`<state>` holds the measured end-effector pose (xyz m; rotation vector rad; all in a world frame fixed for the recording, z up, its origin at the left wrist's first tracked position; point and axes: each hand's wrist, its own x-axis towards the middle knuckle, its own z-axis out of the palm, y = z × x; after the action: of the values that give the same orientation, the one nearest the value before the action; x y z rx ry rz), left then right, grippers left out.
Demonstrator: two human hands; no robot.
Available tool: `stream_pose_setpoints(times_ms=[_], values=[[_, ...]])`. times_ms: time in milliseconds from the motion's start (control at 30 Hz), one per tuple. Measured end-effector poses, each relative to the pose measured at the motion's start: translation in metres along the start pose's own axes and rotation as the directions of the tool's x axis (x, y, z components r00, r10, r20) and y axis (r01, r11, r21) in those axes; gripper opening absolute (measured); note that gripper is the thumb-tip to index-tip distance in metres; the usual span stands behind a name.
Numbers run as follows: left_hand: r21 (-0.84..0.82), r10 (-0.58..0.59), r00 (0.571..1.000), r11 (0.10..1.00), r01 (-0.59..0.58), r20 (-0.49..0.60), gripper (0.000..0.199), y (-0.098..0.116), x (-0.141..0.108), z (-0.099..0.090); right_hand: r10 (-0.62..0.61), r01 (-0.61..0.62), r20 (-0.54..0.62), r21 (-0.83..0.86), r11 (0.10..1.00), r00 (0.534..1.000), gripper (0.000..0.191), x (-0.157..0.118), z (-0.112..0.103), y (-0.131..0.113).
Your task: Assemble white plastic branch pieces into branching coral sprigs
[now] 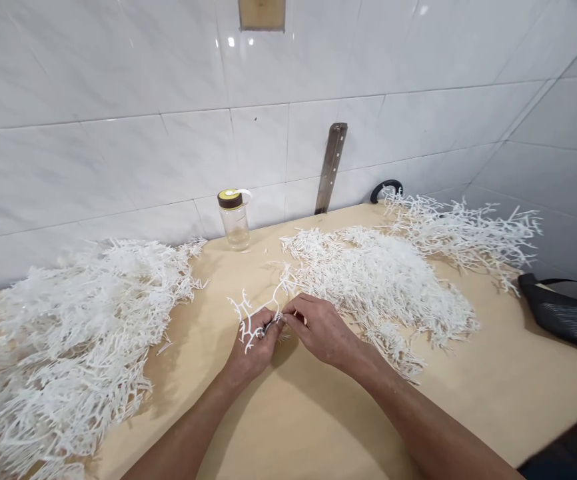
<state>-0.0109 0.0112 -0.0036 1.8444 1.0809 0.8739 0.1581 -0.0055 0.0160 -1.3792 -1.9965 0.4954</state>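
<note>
A white branching piece, like a thin plastic twig, rises over my left hand, whose fingers are closed round it near the middle of the table. Something small and dark shows between the left thumb and fingers, too hidden to name. My right hand meets the left one at the fingertips, pinched at the right side of the twig. What exactly the right fingertips grip is too small to tell. A heap of white branching pieces lies just beyond my right hand, and another large heap spreads at the left.
A clear bottle with a dark and yellow lid stands near the tiled wall. A metal strip leans on that wall. Looser white branches lie at the back right, beside a black ring-shaped object. A black bag rests at the right edge.
</note>
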Motion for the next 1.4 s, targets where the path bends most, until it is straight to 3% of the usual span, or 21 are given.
stream_pose_setpoints(times_ms=[300, 600, 800, 1000, 1100, 1200, 1400], values=[[-0.028, -0.079, 0.996, 0.996, 0.080, 0.038, 0.029, 0.000, -0.003, -0.001, 0.012, -0.012, 0.067, -0.007, 1.000, 0.998, 0.022, -0.002, -0.004, -0.002], [-0.205, -0.145, 0.985, 0.965, 0.161, 0.093, 0.030, 0.001, -0.002, -0.005, 0.087, -0.089, 0.137, 0.004, 0.996, 0.987, 0.017, -0.003, -0.002, -0.001], [-0.330, -0.202, 0.971, 0.914, 0.234, 0.128, 0.036, -0.001, 0.002, -0.007, 0.000, 0.002, 0.029, -0.049, 0.999, 1.000, 0.015, -0.005, 0.014, 0.003], [-0.397, -0.237, 0.963, 0.878, 0.268, 0.126, 0.041, -0.001, 0.002, -0.009, 0.054, -0.055, -0.062, -0.026, 0.998, 0.997, 0.009, -0.001, 0.024, 0.000], [-0.454, -0.175, 0.970, 0.860, 0.233, 0.168, 0.042, -0.003, 0.001, -0.008, 0.228, -0.231, -0.066, -0.030, 0.973, 0.971, 0.010, 0.003, 0.017, 0.006], [-0.457, -0.194, 0.958, 0.847, 0.271, 0.210, 0.042, -0.005, 0.000, -0.005, 0.382, -0.383, -0.064, -0.006, 0.924, 0.922, 0.013, 0.004, -0.003, 0.018], [-0.335, -0.225, 0.968, 0.908, 0.251, 0.115, 0.041, 0.000, -0.001, -0.004, 0.234, -0.266, -0.130, -0.356, 0.896, 0.964, 0.020, -0.005, -0.042, 0.043]])
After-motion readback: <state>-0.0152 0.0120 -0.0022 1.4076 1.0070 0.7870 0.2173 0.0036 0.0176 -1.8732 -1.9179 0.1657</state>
